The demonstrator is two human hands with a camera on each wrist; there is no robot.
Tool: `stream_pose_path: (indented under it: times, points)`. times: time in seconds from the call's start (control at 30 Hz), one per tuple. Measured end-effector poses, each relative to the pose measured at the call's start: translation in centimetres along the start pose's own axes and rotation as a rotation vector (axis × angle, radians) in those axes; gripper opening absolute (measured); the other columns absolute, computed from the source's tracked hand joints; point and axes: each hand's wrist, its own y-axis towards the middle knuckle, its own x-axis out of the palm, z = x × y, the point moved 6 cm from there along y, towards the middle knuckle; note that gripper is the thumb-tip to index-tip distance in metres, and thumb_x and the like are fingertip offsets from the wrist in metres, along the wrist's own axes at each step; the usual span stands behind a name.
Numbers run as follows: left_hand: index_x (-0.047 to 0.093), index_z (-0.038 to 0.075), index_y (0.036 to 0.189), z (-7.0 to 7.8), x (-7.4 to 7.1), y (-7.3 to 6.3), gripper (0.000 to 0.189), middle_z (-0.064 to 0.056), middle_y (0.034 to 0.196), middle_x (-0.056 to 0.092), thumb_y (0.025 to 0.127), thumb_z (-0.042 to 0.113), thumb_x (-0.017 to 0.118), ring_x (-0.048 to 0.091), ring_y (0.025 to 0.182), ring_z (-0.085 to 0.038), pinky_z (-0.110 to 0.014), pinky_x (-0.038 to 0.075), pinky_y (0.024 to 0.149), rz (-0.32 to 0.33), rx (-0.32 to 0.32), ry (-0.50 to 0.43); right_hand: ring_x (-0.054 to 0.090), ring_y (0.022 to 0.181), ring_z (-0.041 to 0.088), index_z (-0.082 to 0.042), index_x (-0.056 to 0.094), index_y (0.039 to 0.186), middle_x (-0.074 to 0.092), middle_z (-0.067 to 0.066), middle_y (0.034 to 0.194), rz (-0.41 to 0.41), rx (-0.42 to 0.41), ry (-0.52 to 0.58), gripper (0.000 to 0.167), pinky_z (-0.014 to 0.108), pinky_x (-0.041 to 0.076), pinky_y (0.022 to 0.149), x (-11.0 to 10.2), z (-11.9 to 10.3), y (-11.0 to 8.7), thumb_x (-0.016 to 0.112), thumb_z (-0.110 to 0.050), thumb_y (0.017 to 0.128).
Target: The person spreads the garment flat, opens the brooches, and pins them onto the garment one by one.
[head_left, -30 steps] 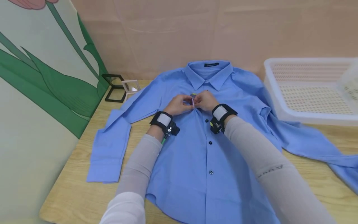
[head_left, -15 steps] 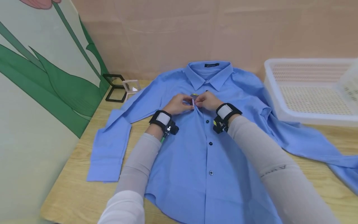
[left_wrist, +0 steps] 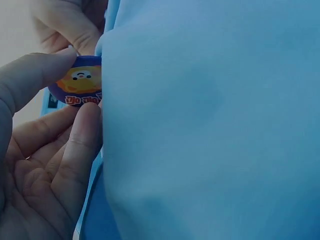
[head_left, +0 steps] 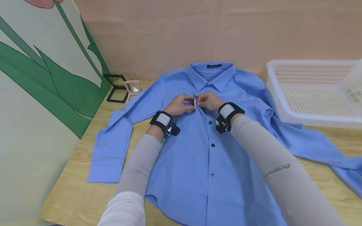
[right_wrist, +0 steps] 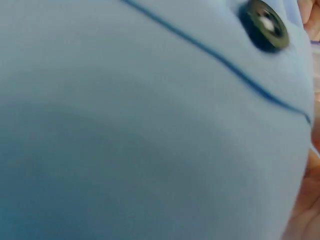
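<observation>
A blue button-up shirt [head_left: 181,157] lies spread on the table, collar away from me. My left hand [head_left: 179,105] pinches a round badge [left_wrist: 80,82] by its edge between thumb and fingertips, at the upper chest beside the button placket. In the left wrist view the badge has a purple rim, a yellow cartoon face and lettering; the shirt cloth overlaps its right side. Just behind it, my right hand [head_left: 210,101] pinches with curled fingers where the cloth rises into a peak; its fingertips are mostly hidden. Raised cloth and a dark button [right_wrist: 267,25] fill most of the right wrist view.
At the right stands a white perforated basket [head_left: 325,117]. A black frame [head_left: 116,95] and a small pale pink frame [head_left: 133,86] stand at the back left, next to the shirt's sleeve [head_left: 108,157]. A grey and yellow bit [head_left: 196,96] shows just beyond the fingers.
My right hand and wrist have shifted slightly to the right, then stayed nearly still. The left hand keeps its pinch on the badge, and the shirt lies as before.
</observation>
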Motion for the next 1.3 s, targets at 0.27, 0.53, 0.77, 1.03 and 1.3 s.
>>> stream_pose_path:
  times: [0.27, 0.53, 0.77, 1.03, 1.3]
  points:
    - [0.057, -0.002, 0.136, 0.1, -0.5, -0.1, 0.05, -0.018, 0.133, 0.063, 0.092, 0.015, 0.072, 0.053, 0.132, -0.027, -0.039, 0.043, 0.112, 0.027, 0.041, -0.038, 0.056, 0.072, 0.012, 0.002, 0.073, 0.101, 0.067, 0.001, 0.076, 0.028, 0.0, 0.078, 0.019, 0.024, 0.046, 0.068, -0.8, 0.3, -0.2, 0.064, -0.014, 0.097]
    - [0.054, -0.003, 0.139, -0.1, -0.2, -0.3, 0.049, -0.019, 0.139, 0.058, 0.094, 0.01, 0.068, 0.052, 0.133, -0.028, -0.035, 0.051, 0.103, -0.014, 0.021, -0.156, 0.058, 0.072, 0.013, 0.0, 0.073, 0.099, 0.068, 0.004, 0.077, 0.009, -0.018, 0.086, 0.018, 0.025, 0.046, 0.068, -0.8, 0.0, -0.3, 0.064, -0.015, 0.098]
    - [0.054, -0.001, 0.14, -0.2, -0.1, -0.3, 0.048, -0.019, 0.141, 0.056, 0.094, 0.006, 0.066, 0.052, 0.133, -0.028, -0.033, 0.054, 0.099, -0.02, 0.009, -0.201, 0.057, 0.072, 0.012, -0.001, 0.072, 0.095, 0.067, 0.001, 0.075, 0.002, -0.014, 0.084, 0.017, 0.025, 0.046, 0.067, -0.5, 0.4, 0.2, 0.064, -0.016, 0.097]
    - [0.054, -0.002, 0.139, -0.2, 0.5, -0.3, 0.047, -0.019, 0.141, 0.056, 0.094, 0.005, 0.066, 0.052, 0.132, -0.028, -0.033, 0.053, 0.099, -0.025, 0.011, -0.187, 0.056, 0.072, 0.012, -0.003, 0.072, 0.092, 0.066, -0.002, 0.073, 0.002, 0.029, 0.057, 0.018, 0.025, 0.045, 0.067, -0.4, 0.7, 0.0, 0.066, -0.019, 0.097]
    - [0.053, -0.001, 0.14, -0.4, 0.5, -0.3, 0.047, -0.018, 0.141, 0.057, 0.094, 0.004, 0.065, 0.053, 0.132, -0.027, -0.031, 0.053, 0.1, -0.013, 0.012, -0.179, 0.054, 0.067, 0.011, 0.001, 0.073, 0.088, 0.068, 0.003, 0.072, 0.029, 0.009, 0.036, 0.018, 0.024, 0.043, 0.064, -0.6, -0.4, -0.3, 0.067, -0.015, 0.095]
